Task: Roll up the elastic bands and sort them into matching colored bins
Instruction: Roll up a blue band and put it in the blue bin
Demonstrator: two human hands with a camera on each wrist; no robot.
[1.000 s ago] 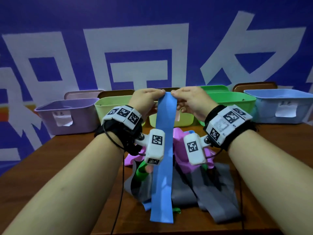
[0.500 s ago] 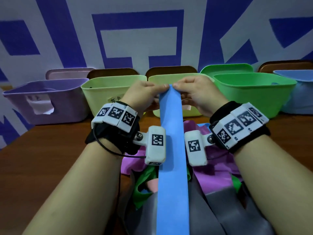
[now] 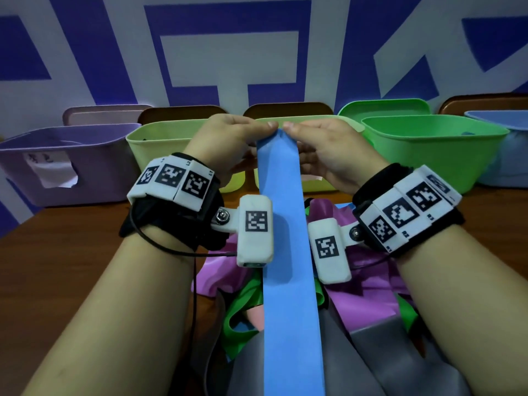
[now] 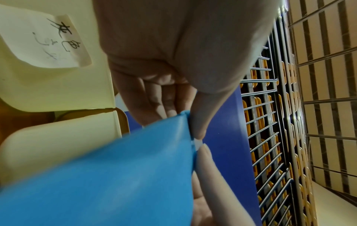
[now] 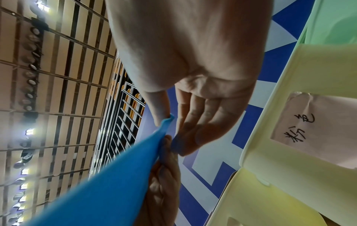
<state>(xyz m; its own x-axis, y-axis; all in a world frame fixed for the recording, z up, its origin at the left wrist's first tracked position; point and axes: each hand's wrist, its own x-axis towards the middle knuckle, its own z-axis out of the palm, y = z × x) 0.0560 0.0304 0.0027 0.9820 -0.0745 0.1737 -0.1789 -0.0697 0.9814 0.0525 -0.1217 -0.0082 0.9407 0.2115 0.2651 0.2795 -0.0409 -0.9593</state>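
A long blue elastic band (image 3: pixel 285 252) hangs straight down toward me from both hands. My left hand (image 3: pixel 237 132) pinches its top edge between thumb and fingers, and my right hand (image 3: pixel 320 138) pinches the same edge right beside it. In the left wrist view the blue band (image 4: pixel 115 168) meets the left thumb at its top edge. The right wrist view shows the blue band (image 5: pixel 115 168) caught between thumb and fingers. The light blue bin (image 3: pixel 505 147) stands at the far right. A heap of pink, green and grey bands (image 3: pixel 371 295) lies under my wrists.
Along the table's back stand a purple bin (image 3: pixel 57 164), two yellow-green bins (image 3: pixel 160 144), and a bright green bin (image 3: pixel 428 150). Brown and pink lids lean behind them against the blue and white wall. Bare brown table (image 3: pixel 57 252) shows at the left.
The view has dropped and come closer to the bins. Both hands still hold the band's top edge, now with their fingertips closer together so the edge is bunched narrower.
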